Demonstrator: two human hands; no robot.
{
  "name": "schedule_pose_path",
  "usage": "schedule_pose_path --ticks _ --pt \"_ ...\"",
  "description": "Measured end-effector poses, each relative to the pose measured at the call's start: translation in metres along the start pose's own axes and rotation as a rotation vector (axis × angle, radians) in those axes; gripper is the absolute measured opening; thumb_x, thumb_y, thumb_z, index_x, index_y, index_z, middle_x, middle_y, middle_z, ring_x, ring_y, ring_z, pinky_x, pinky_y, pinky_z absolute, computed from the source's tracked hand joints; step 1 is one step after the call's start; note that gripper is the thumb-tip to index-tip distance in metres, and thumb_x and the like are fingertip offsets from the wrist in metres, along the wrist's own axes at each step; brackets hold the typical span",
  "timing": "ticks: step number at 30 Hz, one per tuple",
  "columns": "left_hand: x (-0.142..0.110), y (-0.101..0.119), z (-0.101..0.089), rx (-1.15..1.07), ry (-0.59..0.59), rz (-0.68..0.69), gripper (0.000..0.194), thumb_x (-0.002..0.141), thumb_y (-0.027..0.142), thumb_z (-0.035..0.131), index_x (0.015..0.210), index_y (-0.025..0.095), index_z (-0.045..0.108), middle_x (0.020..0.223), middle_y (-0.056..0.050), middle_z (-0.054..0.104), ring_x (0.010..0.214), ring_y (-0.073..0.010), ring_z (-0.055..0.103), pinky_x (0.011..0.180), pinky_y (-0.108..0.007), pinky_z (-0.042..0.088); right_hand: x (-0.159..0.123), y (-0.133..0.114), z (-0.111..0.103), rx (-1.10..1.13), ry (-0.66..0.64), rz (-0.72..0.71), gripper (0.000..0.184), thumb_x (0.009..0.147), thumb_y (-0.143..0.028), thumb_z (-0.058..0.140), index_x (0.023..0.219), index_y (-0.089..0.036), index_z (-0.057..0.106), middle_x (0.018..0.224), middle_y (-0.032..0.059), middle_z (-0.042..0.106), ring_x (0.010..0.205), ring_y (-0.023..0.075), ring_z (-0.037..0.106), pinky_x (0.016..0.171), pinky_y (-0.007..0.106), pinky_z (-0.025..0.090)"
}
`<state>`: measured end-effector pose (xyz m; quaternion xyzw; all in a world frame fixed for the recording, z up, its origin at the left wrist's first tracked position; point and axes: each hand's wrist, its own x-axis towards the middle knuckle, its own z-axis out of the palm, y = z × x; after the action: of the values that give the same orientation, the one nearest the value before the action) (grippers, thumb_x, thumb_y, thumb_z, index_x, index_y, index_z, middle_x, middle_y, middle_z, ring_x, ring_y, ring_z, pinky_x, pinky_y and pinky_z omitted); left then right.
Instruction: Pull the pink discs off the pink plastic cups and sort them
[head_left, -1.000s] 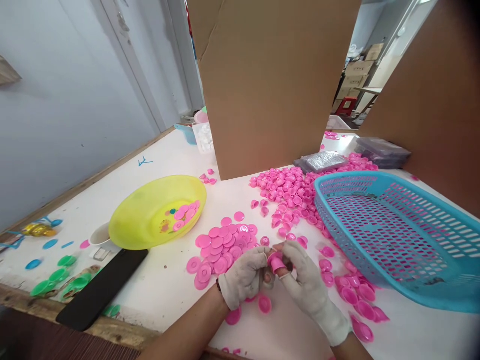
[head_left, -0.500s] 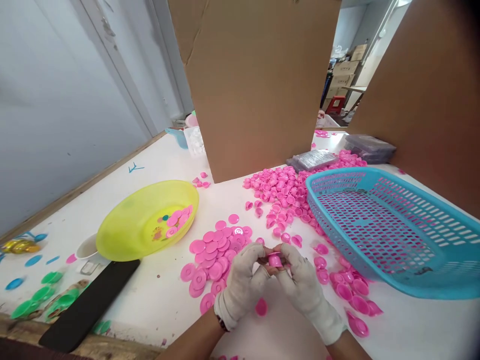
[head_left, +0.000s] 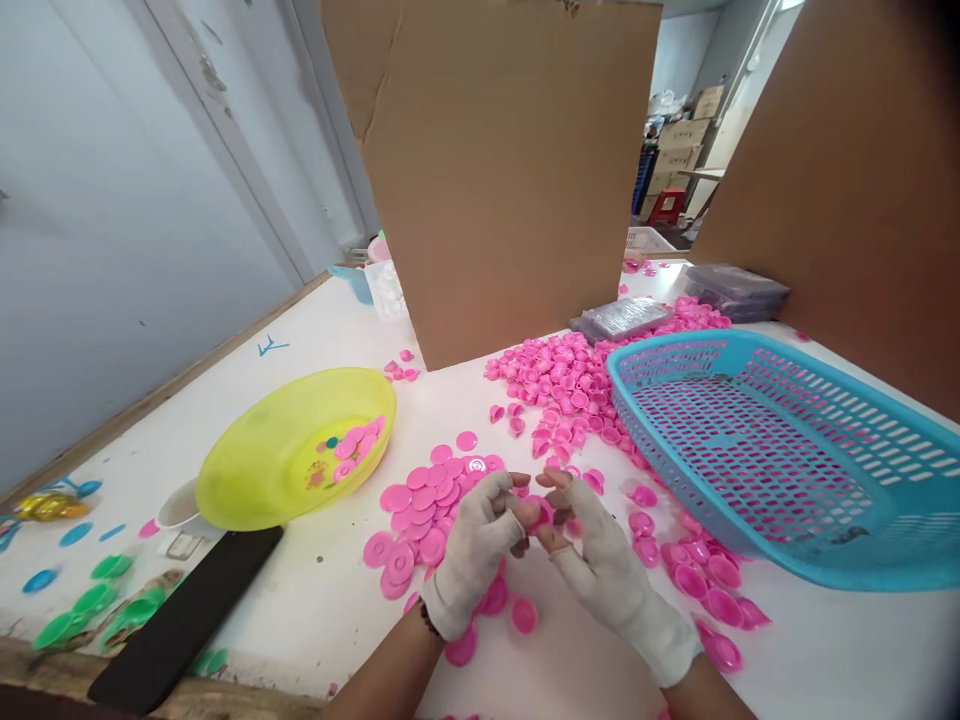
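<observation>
My left hand, in a white glove with bare fingertips, pinches a small pink plastic piece. Fingers partly cover that piece, so its full shape is hidden. Just to its right is my right hand, gloved the same way, with thumb and fingers apart and nothing visibly gripped. Flat pink discs lie in a heap beside my left hand. Beyond both hands spreads a large pile of pink cup-shaped pieces. A single pink piece lies on the table between my wrists.
A blue perforated basket stands at the right, a yellow bowl with pink discs at the left. Near the front edge lie a black slab and green pieces. A cardboard sheet rises behind the table.
My right hand has opened and drawn slightly away from the pink piece that both hands held. The piece stays in my left fingers. The view has shifted slightly.
</observation>
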<state>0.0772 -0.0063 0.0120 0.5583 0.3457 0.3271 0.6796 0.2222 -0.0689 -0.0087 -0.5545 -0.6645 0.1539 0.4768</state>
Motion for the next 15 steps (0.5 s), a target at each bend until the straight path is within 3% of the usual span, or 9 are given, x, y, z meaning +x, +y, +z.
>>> schedule_pose_path --ticks 2,4,7,10,12,15 --pt "0.001 -0.001 -0.001 -0.075 -0.049 -0.037 0.028 0.085 0.044 0.054 0.09 0.016 0.055 0.062 0.002 0.053 0.049 -0.0088 0.049 0.048 -0.021 0.039 -0.001 0.003 -0.003 -0.073 -0.011 -0.169 0.053 0.085 -0.018 0.054 0.134 -0.027 0.038 0.131 0.0102 0.052 0.115 0.0236 0.054 0.091 0.04 0.051" --pt "0.001 -0.004 -0.001 -0.107 -0.089 -0.061 0.036 0.088 0.05 0.045 0.08 0.016 0.052 0.057 0.002 0.051 0.045 -0.0082 0.046 0.044 -0.02 0.036 0.0 0.005 -0.003 -0.075 -0.021 -0.27 0.051 0.085 -0.011 0.049 0.132 -0.029 0.042 0.128 0.0081 0.055 0.117 0.0222 0.054 0.094 0.038 0.05" --pt "-0.001 -0.007 -0.002 -0.009 -0.065 0.016 0.039 0.088 0.053 0.042 0.094 0.016 0.055 0.063 0.0 0.054 0.049 -0.0096 0.047 0.046 -0.022 0.038 0.0 0.004 -0.002 -0.021 0.023 -0.194 0.04 0.085 -0.01 0.046 0.122 -0.026 0.049 0.109 0.0065 0.063 0.099 0.0189 0.063 0.083 0.031 0.055" --pt "-0.006 -0.003 -0.003 0.158 -0.019 0.275 0.037 0.084 0.045 0.055 0.11 0.019 0.057 0.093 -0.006 0.059 0.079 -0.0164 0.056 0.07 -0.028 0.046 -0.001 0.0 -0.002 0.026 0.043 -0.073 0.029 0.086 -0.016 0.049 0.114 -0.025 0.052 0.098 0.0044 0.065 0.085 0.017 0.065 0.072 0.027 0.056" --pt "-0.01 0.003 -0.004 0.268 -0.039 0.412 0.031 0.081 0.039 0.061 0.106 0.021 0.062 0.104 -0.008 0.058 0.095 -0.0213 0.054 0.083 -0.033 0.045 -0.003 -0.004 -0.003 0.065 0.041 -0.05 0.026 0.087 -0.019 0.047 0.113 -0.025 0.051 0.093 0.0029 0.066 0.079 0.0159 0.066 0.068 0.025 0.055" --pt "-0.015 0.012 -0.003 0.405 -0.02 0.456 0.022 0.077 0.027 0.065 0.099 0.023 0.066 0.098 -0.007 0.06 0.094 -0.0227 0.055 0.084 -0.035 0.045 -0.004 -0.009 -0.003 0.104 0.048 -0.009 0.023 0.088 -0.023 0.045 0.11 -0.025 0.052 0.087 0.0017 0.065 0.075 0.0159 0.065 0.065 0.025 0.054"
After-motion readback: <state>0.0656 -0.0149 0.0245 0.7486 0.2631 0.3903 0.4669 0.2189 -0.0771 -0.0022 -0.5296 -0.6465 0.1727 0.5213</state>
